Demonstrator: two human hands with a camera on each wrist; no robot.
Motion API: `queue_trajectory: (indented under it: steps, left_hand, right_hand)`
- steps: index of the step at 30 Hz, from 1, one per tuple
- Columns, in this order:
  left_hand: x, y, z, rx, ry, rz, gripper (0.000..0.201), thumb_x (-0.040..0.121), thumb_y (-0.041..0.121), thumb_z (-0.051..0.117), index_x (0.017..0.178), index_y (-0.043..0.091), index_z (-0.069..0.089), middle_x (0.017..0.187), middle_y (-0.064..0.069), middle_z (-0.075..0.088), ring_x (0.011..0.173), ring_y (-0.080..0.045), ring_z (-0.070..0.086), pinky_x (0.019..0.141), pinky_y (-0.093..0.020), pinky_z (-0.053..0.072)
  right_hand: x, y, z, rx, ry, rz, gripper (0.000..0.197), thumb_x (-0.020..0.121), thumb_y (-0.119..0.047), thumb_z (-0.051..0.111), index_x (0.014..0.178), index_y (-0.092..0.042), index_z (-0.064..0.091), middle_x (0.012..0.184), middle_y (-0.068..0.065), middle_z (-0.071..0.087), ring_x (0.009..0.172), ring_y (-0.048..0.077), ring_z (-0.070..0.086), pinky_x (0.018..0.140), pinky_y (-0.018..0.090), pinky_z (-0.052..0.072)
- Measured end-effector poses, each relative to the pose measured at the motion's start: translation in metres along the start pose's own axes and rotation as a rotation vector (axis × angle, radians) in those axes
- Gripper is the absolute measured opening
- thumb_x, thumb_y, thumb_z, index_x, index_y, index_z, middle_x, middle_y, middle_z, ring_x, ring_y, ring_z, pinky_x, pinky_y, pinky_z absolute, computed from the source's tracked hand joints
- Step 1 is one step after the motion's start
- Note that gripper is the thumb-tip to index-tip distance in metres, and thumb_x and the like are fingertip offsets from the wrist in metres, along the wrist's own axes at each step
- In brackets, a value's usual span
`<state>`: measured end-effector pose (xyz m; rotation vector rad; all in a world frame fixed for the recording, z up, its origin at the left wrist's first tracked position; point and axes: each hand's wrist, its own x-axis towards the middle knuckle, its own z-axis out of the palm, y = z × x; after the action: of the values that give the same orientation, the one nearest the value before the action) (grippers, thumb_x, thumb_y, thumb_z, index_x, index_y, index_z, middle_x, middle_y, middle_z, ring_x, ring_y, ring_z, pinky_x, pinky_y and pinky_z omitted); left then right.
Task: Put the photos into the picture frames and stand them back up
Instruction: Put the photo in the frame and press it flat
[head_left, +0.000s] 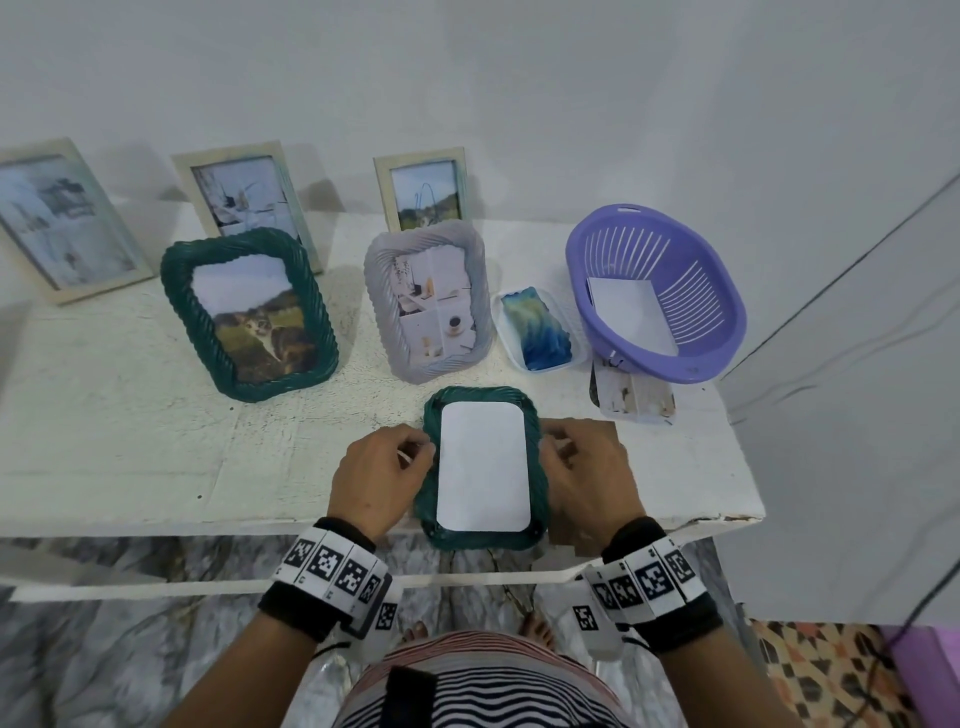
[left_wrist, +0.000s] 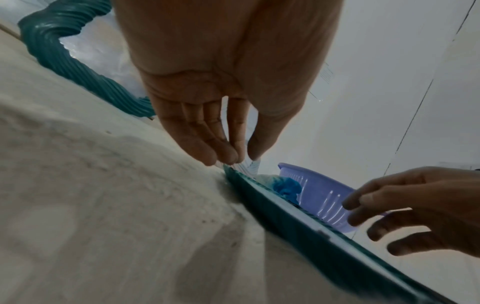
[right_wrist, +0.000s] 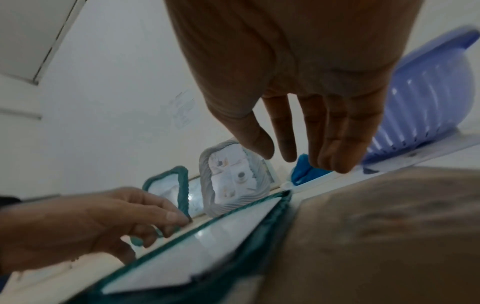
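teal frame (head_left: 485, 538) lies face down at the near edge of the white table (head_left: 130, 441), its back toward the camera, with a white sheet (head_left: 482, 465), probably a photo seen from behind, seated in the recess. lying flat like this lets the photo drop in and stay put while both hands work the edges.

left hand (head_left: 376, 475) sits at the frame's left rim; in the left wrist view its fingertips (left_wrist: 226, 156) are bunched together and pressing at the frame's corner, thumb close by, so it looks like a light pinch on the rim rather than a full grip. right hand (head_left: 584, 470) is at the right rim with fingers loosely curled; in the right wrist view the fingers hang extended and seem to hold nothing, and whether they touch the frame i cannot tell. a brown board (head_left: 597, 530), probably the backing panel, lies under that hand just beside the frame, handy for the next step.

behind, 2 filled frames already stand: another teal one with a cat photo (head_left: 249, 314) and a grey one (head_left: 428, 299). a purple basket (head_left: 657, 291) at the right holds 1 more white sheet.

judging by this, the backing has yet to go on.
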<state>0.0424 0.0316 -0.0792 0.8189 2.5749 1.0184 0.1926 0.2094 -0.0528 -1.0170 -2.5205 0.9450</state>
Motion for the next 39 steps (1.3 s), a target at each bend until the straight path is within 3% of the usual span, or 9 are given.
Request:
queue_trajectory:
  steps: [4,8,11,14,18,23,28,39]
  left_hand:
    - [0.000,-0.012,-0.001,-0.011,-0.005,0.077,0.012,0.091,0.026,0.065,0.102,0.023,0.070,0.089,0.008,0.066,0.074,-0.005,0.061,0.073,-0.030,0.054]
    - [-0.004,-0.026,0.003,-0.006,-0.019,0.160,0.020,0.092,0.034,0.060,0.108,0.025,0.068,0.095,0.010,0.063,0.083,-0.008,0.059,0.076,-0.032,0.053]
    - [-0.008,-0.038,0.008,-0.036,-0.002,0.236,0.037,0.088,0.047,0.050,0.114,0.026,0.067,0.110,0.011,0.058,0.102,-0.008,0.052,0.086,-0.026,0.043]
    - [-0.012,-0.048,0.012,-0.074,0.015,0.319,0.038,0.089,0.045,0.052,0.120,0.026,0.065,0.124,0.010,0.051,0.114,-0.009,0.047,0.096,-0.026,0.036]
    - [-0.014,-0.052,0.015,-0.052,0.009,0.351,0.036,0.091,0.045,0.052,0.120,0.029,0.066,0.128,0.011,0.056,0.115,-0.014,0.051,0.094,-0.041,0.042]
    - [-0.014,-0.055,0.016,-0.057,0.008,0.360,0.035,0.090,0.045,0.054,0.118,0.030,0.066,0.126,0.011,0.058,0.114,-0.015,0.053,0.093,-0.047,0.045]
    - [-0.014,-0.055,0.016,-0.060,0.007,0.360,0.035,0.089,0.045,0.055,0.117,0.030,0.067,0.124,0.014,0.060,0.113,-0.016,0.054,0.092,-0.049,0.046]
    - [-0.014,-0.055,0.016,-0.019,0.009,0.360,0.038,0.089,0.048,0.051,0.120,0.032,0.066,0.124,0.016,0.059,0.114,-0.011,0.049,0.093,-0.041,0.043]
  right_hand:
    - [-0.007,0.007,-0.011,-0.248,-0.036,0.097,0.030,0.091,-0.037,0.054,0.115,-0.022,0.060,0.120,0.003,0.055,0.110,0.024,0.049,0.086,0.034,0.044]
    - [-0.021,0.015,-0.011,-0.526,-0.099,0.248,0.052,0.086,-0.053,0.051,0.123,-0.016,0.047,0.123,0.012,0.047,0.108,0.032,0.044,0.081,0.039,0.046]
    - [-0.031,0.020,-0.007,-0.520,-0.103,0.286,0.058,0.084,-0.054,0.053,0.129,-0.020,0.041,0.124,0.013,0.044,0.110,0.034,0.042,0.083,0.040,0.046]
    - [-0.035,0.022,-0.007,-0.469,-0.085,0.304,0.057,0.085,-0.050,0.056,0.130,-0.019,0.042,0.123,0.014,0.044,0.110,0.034,0.041,0.086,0.042,0.045]
    - [-0.037,0.026,-0.013,-0.343,-0.066,0.373,0.056,0.081,-0.044,0.061,0.128,-0.018,0.046,0.116,0.015,0.045,0.105,0.035,0.042,0.087,0.040,0.038]
    - [-0.039,0.029,-0.025,-0.312,-0.067,0.449,0.068,0.074,-0.054,0.063,0.132,-0.023,0.044,0.114,0.016,0.052,0.106,0.036,0.044,0.090,0.041,0.035]
    - [-0.038,0.003,-0.028,-0.243,0.007,0.351,0.060,0.075,-0.053,0.064,0.126,-0.024,0.048,0.111,0.012,0.046,0.105,0.032,0.039,0.090,0.039,0.035]
    - [-0.024,-0.053,0.034,-0.408,-0.088,0.079,0.050,0.081,-0.056,0.054,0.116,-0.019,0.051,0.104,0.013,0.047,0.095,0.028,0.038,0.088,0.039,0.034]
